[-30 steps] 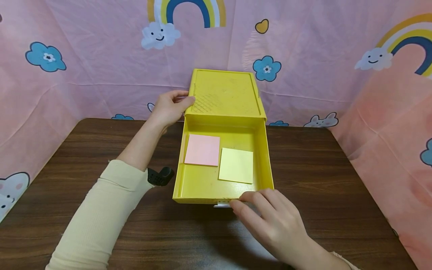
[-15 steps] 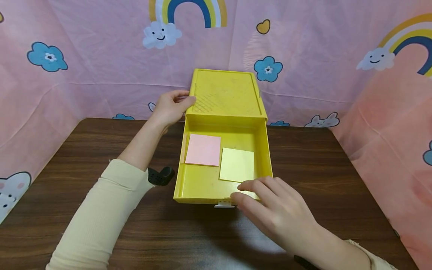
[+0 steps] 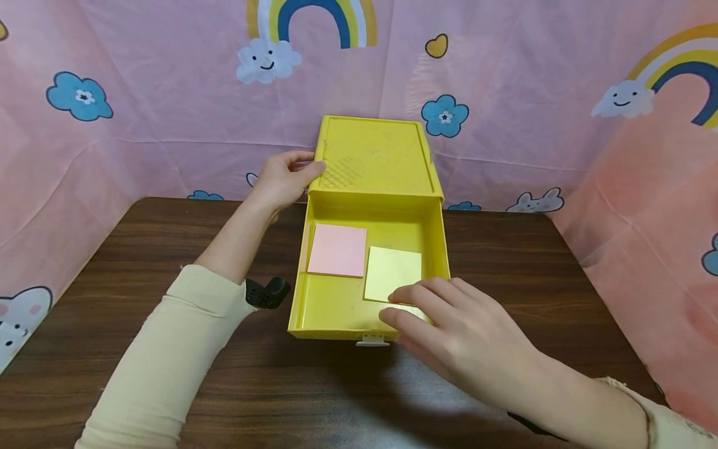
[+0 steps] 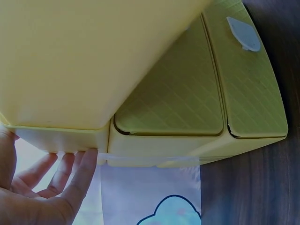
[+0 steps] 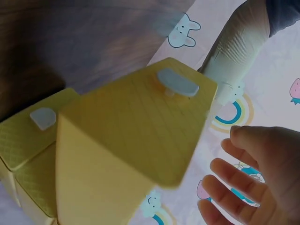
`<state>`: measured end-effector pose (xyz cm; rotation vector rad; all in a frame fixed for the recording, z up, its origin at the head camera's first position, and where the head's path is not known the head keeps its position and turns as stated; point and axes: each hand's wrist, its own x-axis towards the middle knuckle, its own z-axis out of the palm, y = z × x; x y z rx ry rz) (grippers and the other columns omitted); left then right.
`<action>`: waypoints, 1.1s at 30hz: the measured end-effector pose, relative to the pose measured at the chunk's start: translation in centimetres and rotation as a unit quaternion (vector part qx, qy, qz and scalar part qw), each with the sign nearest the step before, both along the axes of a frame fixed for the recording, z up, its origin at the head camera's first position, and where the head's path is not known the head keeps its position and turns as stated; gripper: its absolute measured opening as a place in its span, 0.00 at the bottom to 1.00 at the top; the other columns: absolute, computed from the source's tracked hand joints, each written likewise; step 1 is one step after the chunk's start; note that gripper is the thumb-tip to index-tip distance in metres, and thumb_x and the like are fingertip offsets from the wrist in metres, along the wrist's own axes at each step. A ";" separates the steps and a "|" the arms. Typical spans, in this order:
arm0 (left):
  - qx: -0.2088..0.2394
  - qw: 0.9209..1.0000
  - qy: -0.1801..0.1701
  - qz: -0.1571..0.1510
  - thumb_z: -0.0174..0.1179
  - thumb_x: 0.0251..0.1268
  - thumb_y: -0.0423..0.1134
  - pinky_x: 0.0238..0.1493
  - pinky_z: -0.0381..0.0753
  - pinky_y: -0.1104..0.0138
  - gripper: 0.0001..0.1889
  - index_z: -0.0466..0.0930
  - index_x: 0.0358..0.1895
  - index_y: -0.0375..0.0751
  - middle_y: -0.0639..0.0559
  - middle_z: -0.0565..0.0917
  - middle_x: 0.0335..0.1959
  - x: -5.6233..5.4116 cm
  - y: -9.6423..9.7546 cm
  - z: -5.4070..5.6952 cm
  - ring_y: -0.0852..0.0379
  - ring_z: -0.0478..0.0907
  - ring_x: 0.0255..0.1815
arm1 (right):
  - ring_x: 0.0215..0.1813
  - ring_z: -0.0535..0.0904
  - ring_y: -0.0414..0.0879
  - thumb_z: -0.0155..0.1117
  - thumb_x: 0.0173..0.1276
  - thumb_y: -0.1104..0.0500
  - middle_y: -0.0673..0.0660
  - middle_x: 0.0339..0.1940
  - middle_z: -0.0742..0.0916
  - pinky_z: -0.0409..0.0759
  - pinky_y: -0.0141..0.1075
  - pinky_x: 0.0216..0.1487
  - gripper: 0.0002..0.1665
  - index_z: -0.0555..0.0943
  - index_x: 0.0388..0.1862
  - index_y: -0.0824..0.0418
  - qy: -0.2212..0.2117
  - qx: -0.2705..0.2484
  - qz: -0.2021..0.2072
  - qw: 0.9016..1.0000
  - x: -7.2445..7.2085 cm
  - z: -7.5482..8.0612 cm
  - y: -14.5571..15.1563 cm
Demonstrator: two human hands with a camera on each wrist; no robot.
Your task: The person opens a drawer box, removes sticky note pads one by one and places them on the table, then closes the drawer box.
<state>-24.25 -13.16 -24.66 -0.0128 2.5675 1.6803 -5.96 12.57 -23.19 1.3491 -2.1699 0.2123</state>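
Observation:
A yellow drawer cabinet (image 3: 377, 153) stands on the table with its top drawer (image 3: 333, 308) pulled out towards me. Inside lie a pink sticky note pad (image 3: 338, 251) at left and a pale yellow sticky note pad (image 3: 394, 271) at right. My left hand (image 3: 283, 179) rests against the cabinet's left side, thumb on the top edge; straight fingers (image 4: 80, 180) press the side wall in the left wrist view. Over the drawer's front right corner hovers my right hand (image 3: 462, 337), loosely bent and holding nothing. The drawer's white handle (image 3: 373, 340) is free of it.
Lower drawers (image 4: 176, 89) of the cabinet are shut, one showing a white handle (image 4: 244, 33). The cabinet stands on a dark wooden table (image 3: 527, 299). Behind and beside it hangs a pink patterned cloth (image 3: 505, 68).
My right hand has let go of the drawer's handle and risen over the front edge, shifting inward above the drawer. The left hand, drawer and both pads stay put.

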 end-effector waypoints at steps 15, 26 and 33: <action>0.013 0.999 -0.040 0.003 0.55 0.63 0.51 0.55 0.74 0.58 0.28 0.67 0.65 0.47 0.45 0.72 0.57 -0.3 -0.2 0.4 0.53 0.72 0.47 | 0.40 0.77 0.45 0.72 0.51 0.54 0.50 0.42 0.81 0.78 0.34 0.40 0.23 0.77 0.46 0.54 -0.010 0.109 -0.023 0.994 -2.0 1.8 0.3; 0.005 0.998 -0.054 0.010 0.55 0.63 0.51 0.57 0.71 0.58 0.28 0.67 0.65 0.48 0.47 0.72 0.58 -0.4 -0.1 0.7 0.54 0.71 0.46 | 0.44 0.77 0.46 0.71 0.53 0.47 0.51 0.47 0.80 0.80 0.36 0.41 0.29 0.76 0.53 0.53 -0.033 0.155 -0.027 0.987 -3.8 3.0 -0.2; 0.002 0.999 -0.053 0.008 0.55 0.63 0.51 0.55 0.71 0.60 0.27 0.68 0.65 0.49 0.48 0.73 0.57 -0.4 -0.1 0.7 0.54 0.72 0.44 | 0.48 0.76 0.46 0.68 0.56 0.44 0.50 0.50 0.80 0.80 0.39 0.41 0.32 0.74 0.59 0.51 -0.091 0.181 -0.048 0.978 -4.7 3.7 -0.8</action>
